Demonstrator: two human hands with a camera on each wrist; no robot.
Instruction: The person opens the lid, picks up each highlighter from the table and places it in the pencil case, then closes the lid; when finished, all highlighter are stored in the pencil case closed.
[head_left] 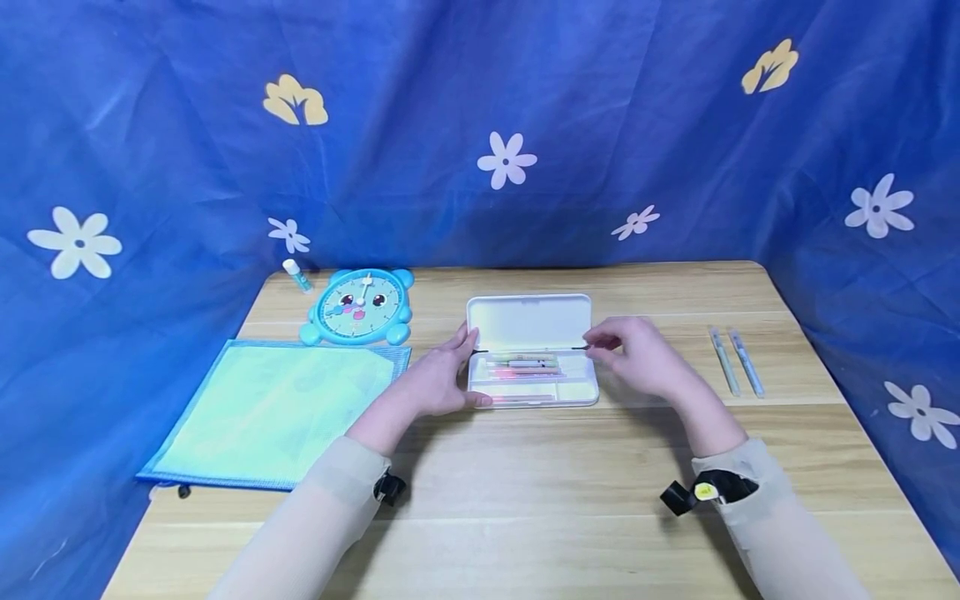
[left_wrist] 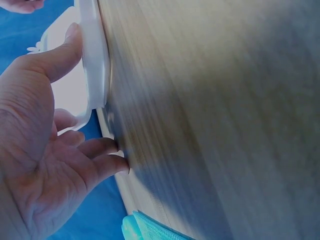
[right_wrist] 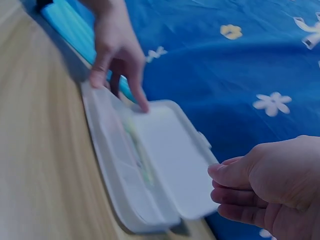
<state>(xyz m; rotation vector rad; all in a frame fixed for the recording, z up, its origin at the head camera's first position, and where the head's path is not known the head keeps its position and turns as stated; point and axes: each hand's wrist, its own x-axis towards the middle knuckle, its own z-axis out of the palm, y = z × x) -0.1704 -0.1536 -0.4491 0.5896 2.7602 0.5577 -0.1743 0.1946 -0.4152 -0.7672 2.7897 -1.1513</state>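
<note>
A white pencil case (head_left: 536, 406) lies on the table with its lid (head_left: 529, 323) raised at the back. Several pens (head_left: 527, 363) and slim sticks lie in its compartments. My left hand (head_left: 441, 375) holds the case's left end, thumb at the front corner and index finger by the lid. In the left wrist view, that hand's thumb (left_wrist: 67, 55) presses the case's side wall (left_wrist: 94, 55). At the right end, my right hand (head_left: 637, 354) has its thumb and curled fingers at the lid's edge. The right wrist view shows these fingertips (right_wrist: 216, 172) against the lid (right_wrist: 172, 150).
A blue toy clock (head_left: 360, 306) and a glue stick (head_left: 297, 275) are at the back left. In front of them lies a blue-edged mesh pouch (head_left: 277, 417). Two pens (head_left: 746, 362) lie side by side at the right. Blue patterned cloth (head_left: 420, 167) hangs behind the table.
</note>
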